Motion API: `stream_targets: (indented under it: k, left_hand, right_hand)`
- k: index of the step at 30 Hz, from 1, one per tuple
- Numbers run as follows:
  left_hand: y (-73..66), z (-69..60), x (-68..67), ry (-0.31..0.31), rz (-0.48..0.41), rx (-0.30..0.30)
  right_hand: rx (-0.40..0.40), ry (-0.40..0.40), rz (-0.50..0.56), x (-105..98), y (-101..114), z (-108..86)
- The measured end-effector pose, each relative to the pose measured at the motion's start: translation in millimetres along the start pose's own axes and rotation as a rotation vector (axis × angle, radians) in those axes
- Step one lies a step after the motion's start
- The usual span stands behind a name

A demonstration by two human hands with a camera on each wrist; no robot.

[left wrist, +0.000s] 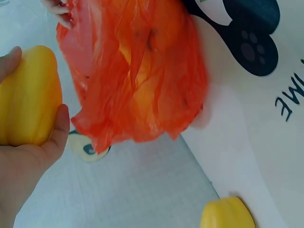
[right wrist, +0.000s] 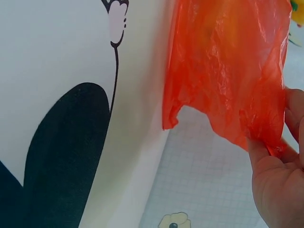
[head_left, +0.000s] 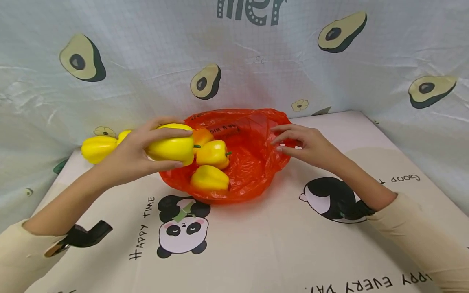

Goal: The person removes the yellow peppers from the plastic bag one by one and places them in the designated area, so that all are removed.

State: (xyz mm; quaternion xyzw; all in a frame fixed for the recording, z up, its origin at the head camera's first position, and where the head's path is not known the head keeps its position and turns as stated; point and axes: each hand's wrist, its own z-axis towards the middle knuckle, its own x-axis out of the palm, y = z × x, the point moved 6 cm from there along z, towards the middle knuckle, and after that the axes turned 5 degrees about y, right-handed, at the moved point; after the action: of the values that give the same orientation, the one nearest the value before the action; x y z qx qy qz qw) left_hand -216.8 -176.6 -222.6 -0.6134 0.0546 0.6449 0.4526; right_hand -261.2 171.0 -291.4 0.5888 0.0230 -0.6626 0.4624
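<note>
A yellow bell pepper (head_left: 170, 144) is gripped in my left hand (head_left: 133, 154), held over the left rim of an open red plastic bag (head_left: 249, 162). In the left wrist view, the fingers and thumb curl round the pepper (left wrist: 31, 99) beside the bag (left wrist: 142, 85). Inside the bag lie a yellow pepper (head_left: 212, 154), another yellow pepper (head_left: 210, 178) and an orange-looking one (head_left: 202, 137). My right hand (head_left: 311, 146) pinches the bag's right edge, its thumb and fingers on the red plastic (right wrist: 228, 71) in the right wrist view.
Left of the bag, a yellow pepper (head_left: 98, 149) lies at the table's far left edge, with another (head_left: 123, 135) partly hidden behind my left hand. A white sheet with avocado prints (head_left: 256, 61) hangs behind the table (head_left: 256, 248), whose cover shows pandas and lettering.
</note>
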Motion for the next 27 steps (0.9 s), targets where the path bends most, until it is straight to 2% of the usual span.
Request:
stream_targets:
  k: [13,16,20,23,27]
  left_hand:
    - [5.3,-44.6,-23.6,-0.184,0.075,0.012]
    - [7.7,-51.9,-25.6,-0.203,0.04,0.017]
    - [13.7,-57.7,-25.1,-0.212,-0.062,0.013]
    - [19.9,-61.8,-25.1,-0.23,-0.122,-0.011]
    - [28.6,-68.3,-27.4,-0.27,-0.136,-0.058]
  right_hand:
    - [0.022,0.019,0.011,3,-5,-2.5]
    - [0.033,0.026,0.013,4,-8,-6.8]
    - [0.036,0.022,-0.001,4,-10,-10.2]
    - [0.03,0.022,-0.003,5,-11,-10.3]
    - [0.008,0.015,0.005,5,-10,-8.1]
